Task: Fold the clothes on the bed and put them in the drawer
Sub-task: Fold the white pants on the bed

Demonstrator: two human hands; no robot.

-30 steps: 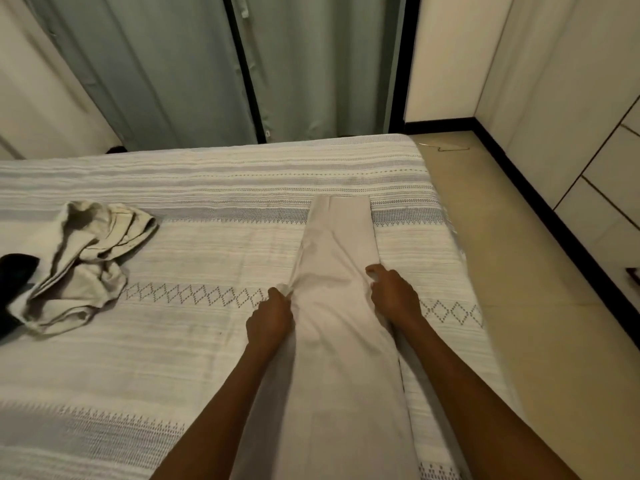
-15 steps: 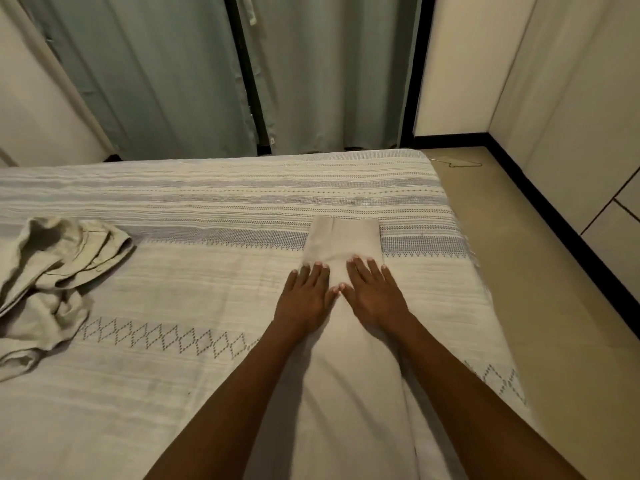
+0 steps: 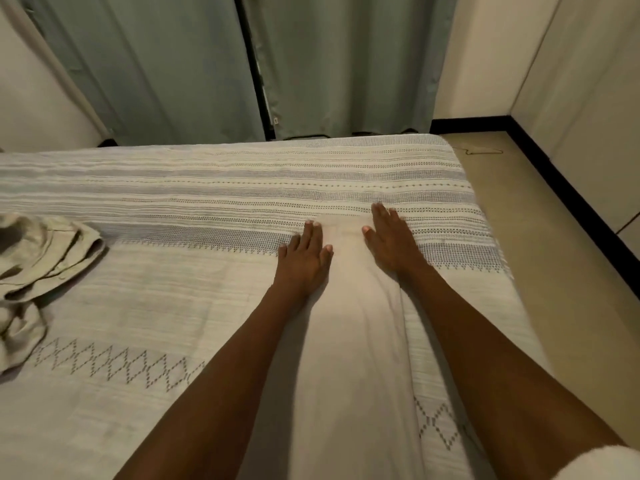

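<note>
Pale trousers lie lengthwise on the bed, near its right edge. Left hand flat on the trousers' left side near the far end, fingers straight, holding nothing. Right hand flat on the right side, fingers straight, tips reaching onto the bed cover. Crumpled beige garment at the bed's left. Curtains beyond the bed.

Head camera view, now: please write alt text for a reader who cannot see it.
A person's left hand and right hand press flat on a long pale garment laid out on a striped bed. A crumpled beige garment lies at the left, with green curtains behind the bed.
</note>
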